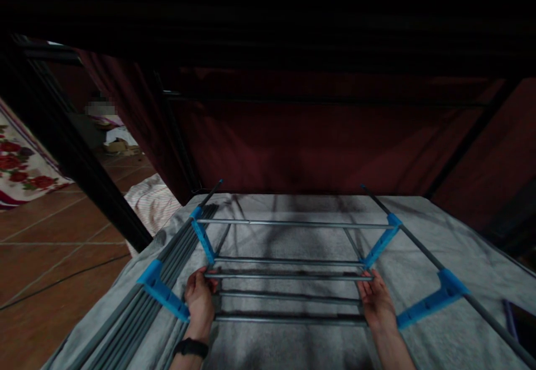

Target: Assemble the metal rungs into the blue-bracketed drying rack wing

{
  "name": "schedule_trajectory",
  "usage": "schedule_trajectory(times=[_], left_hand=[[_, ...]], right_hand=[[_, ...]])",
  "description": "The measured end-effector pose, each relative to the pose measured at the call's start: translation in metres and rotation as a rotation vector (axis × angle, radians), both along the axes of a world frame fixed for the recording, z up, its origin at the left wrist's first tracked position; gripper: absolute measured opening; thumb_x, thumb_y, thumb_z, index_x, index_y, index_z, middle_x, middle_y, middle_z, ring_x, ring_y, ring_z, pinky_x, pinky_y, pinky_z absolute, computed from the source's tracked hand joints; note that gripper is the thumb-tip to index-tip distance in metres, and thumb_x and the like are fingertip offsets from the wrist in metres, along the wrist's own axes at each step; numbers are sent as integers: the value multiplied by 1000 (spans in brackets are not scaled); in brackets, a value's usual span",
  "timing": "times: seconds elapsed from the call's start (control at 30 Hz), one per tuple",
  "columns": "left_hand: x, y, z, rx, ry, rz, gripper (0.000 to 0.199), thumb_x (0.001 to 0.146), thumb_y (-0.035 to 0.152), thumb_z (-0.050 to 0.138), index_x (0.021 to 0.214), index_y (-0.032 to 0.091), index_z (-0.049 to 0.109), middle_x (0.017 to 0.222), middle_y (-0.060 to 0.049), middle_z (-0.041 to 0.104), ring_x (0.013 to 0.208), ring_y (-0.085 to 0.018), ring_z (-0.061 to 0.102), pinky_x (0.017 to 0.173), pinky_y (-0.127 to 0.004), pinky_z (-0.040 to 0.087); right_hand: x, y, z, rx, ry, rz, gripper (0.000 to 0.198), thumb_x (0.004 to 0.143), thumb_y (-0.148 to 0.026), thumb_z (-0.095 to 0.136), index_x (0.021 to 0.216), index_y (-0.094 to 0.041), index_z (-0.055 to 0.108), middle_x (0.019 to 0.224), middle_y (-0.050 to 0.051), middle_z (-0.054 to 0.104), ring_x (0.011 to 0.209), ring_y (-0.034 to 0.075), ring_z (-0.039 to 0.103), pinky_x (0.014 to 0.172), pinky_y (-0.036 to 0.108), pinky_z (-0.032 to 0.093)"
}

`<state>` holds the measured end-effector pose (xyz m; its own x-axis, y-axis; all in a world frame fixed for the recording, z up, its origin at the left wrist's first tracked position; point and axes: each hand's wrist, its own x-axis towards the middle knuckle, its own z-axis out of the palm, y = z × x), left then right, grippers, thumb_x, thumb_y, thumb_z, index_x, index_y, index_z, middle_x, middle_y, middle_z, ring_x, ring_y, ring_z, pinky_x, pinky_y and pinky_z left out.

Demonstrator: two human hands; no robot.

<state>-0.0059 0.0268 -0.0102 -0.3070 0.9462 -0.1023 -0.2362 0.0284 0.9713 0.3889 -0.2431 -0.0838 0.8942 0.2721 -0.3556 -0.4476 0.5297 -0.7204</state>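
Probably light and stiff, the slim grey metal rod (288, 277), lower centre, suits end-holding: left hand (200, 298) and right hand (378, 301) grasp it there.

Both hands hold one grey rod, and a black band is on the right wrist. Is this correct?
No: the head view shows the black band on the wrist of the left hand. This and the right hand do hold one grey rod.

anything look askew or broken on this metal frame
Nothing looks visibly broken. One mismatch: a crossbar joins the far brackets' outer ends, but none joins the near brackets' outer ends. The left hand and right hand are at opposite ends of another bar.
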Motion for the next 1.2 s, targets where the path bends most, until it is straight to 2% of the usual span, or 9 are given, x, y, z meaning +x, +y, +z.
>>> schedule_trajectory(times=[0.2, 0.37, 0.47, 0.57, 0.7, 0.9, 1.07, 1.2], left_hand=[[0, 0, 2, 2, 48, 28, 39, 71, 51, 63, 97, 22, 57, 55, 8, 54, 43, -13, 48, 44, -24, 34], [0, -3, 10, -23, 92, 2, 40, 69, 54, 61, 92, 22, 59, 51, 7, 53, 43, -14, 48, 43, -25, 33], [0, -5, 13, -15, 105, -13, 39, 68, 54, 60, 89, 21, 60, 50, 6, 53, 43, -14, 47, 43, -25, 34], [1, -5, 13, -17, 74, 6, 36, 66, 50, 60, 88, 21, 59, 51, 6, 55, 44, -13, 47, 43, -25, 34], [1, -3, 12, -32, 18, 18, 33, 67, 44, 59, 91, 22, 57, 64, 4, 63, 46, -13, 51, 44, -25, 37], [0, -2, 8, -36, 22, 20, 39, 65, 44, 61, 97, 22, 58, 58, 7, 57, 44, -13, 50, 44, -24, 34], [0, -3, 9, -16, 72, 12, 37, 66, 52, 61, 88, 22, 58, 50, 8, 51, 43, -14, 47, 45, -25, 33], [-2, -5, 12, -19, 181, -3, 32, 70, 54, 60, 76, 23, 54, 48, 6, 49, 44, -14, 46, 45, -26, 33]], right_hand=[[-2, 2, 2, 16, -14, -16, 37, 64, -34, 88, 98, -27, 74, 91, -5, 76, 77, 10, 71, 76, 21, 62], [-2, 2, 3, 30, 5, -19, 21, 67, -31, 86, 84, -25, 75, 89, -2, 76, 75, 12, 73, 72, 21, 63], [-1, 3, 1, 41, 31, -34, 16, 71, -31, 84, 82, -25, 75, 87, -1, 76, 75, 13, 74, 71, 22, 64], [0, 4, -1, 31, 40, -53, 18, 69, -32, 86, 81, -26, 73, 86, -3, 76, 74, 13, 73, 70, 23, 64], [-1, 3, -2, 24, 17, -27, 26, 66, -34, 88, 84, -24, 72, 89, -3, 76, 77, 13, 74, 72, 24, 64], [-3, 3, 2, 39, 20, 7, 29, 67, -32, 86, 91, -22, 72, 89, -3, 76, 78, 12, 73, 76, 22, 63], [-6, 3, 10, 37, 43, -16, 17, 75, -25, 80, 89, -22, 71, 86, -2, 76, 74, 10, 72, 74, 20, 62], [-6, 3, 10, 25, 63, -24, 16, 75, -26, 82, 83, -22, 69, 82, -2, 75, 72, 11, 72, 70, 20, 62]])
